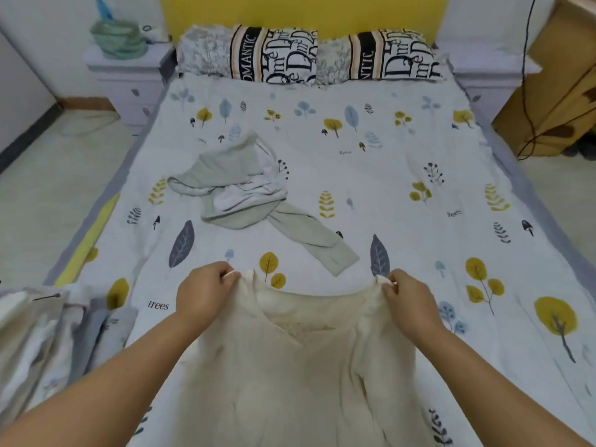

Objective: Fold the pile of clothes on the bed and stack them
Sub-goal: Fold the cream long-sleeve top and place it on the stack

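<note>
A cream knitted top [290, 366] hangs spread out in front of me over the near part of the bed, neckline up. My left hand [203, 291] pinches its left shoulder and my right hand [406, 298] pinches its right shoulder. Further up the bed lies a crumpled pale green and white hooded garment [238, 185], one sleeve stretched toward me.
The bed [403, 188] has a white sheet printed with leaves and trees. Two patterned pillows [309, 56] lean on the yellow headboard. Bunched bedding [48, 333] lies at the near left edge. A nightstand [129, 79] stands at the far left, brown cardboard [561, 85] at the right.
</note>
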The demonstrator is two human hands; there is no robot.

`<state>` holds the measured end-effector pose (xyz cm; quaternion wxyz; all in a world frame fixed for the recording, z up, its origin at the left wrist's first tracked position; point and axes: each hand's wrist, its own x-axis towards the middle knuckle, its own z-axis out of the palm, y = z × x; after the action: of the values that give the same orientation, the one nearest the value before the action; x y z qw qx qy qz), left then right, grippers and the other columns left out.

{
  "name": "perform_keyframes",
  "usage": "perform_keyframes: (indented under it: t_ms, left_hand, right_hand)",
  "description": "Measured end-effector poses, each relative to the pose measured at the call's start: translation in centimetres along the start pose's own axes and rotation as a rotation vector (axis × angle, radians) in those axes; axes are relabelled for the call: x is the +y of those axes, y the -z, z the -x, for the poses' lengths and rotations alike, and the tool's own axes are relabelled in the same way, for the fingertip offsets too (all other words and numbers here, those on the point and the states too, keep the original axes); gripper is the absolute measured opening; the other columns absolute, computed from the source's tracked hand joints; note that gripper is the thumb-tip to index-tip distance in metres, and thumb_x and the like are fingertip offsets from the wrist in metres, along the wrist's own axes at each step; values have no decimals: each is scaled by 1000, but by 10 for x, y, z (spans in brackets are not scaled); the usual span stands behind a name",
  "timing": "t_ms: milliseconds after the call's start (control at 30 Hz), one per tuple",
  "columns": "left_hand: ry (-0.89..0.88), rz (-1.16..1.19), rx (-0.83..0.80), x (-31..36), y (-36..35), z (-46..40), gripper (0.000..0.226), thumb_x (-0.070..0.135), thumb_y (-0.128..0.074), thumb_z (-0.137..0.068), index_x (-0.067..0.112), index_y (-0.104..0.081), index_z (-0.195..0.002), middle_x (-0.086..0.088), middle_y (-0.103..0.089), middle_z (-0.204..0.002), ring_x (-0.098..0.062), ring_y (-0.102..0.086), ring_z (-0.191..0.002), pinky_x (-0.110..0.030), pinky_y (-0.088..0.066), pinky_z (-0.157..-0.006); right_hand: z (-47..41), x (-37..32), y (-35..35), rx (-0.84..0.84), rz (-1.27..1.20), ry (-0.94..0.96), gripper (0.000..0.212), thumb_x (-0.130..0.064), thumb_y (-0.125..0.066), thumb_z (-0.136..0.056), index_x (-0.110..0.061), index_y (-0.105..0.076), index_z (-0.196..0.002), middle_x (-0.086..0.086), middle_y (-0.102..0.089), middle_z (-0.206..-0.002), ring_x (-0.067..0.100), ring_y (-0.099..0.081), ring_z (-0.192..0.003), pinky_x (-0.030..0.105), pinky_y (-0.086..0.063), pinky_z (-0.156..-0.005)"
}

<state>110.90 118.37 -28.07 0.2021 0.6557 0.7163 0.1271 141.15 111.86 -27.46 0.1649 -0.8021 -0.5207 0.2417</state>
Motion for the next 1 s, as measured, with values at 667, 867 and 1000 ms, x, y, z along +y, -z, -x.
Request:
perform_keyframes:
  t_ms: [667,867,1000]
  left_hand:
    - [197,-163,-218,-82,-163,-62,42,34,-62,-86,3,-48,-109,-19,-59,-106,-35,-55,-100,-38,-40,-74]
    - [61,-82,88,-66,-153,-80,15,20,-55,-89,8,-47,-91,-18,-60,-86,-39,-57,-82,-36,-34,-64]
    - [63,-170,134,-48,-156,-75,72,35,-63,-85,5,-30,-141,-23,-41,-134,-42,-44,-117,-49,-34,-96]
  right_hand:
    - [-74,93,-151,-159,136,-346,32,-24,-54,-89,-7,-39,-112,20,-54,-111,36,-52,-95,40,-40,-76]
    - [-112,100,-124,150,222,-105,11,0,-38,-88,-9,-37,-95,25,-55,-95,38,-50,-82,38,-32,-65]
    - [-119,91,-119,211,168,-155,50,-21,-54,-91,-6,-36,-134,24,-39,-132,41,-39,-118,47,-32,-95]
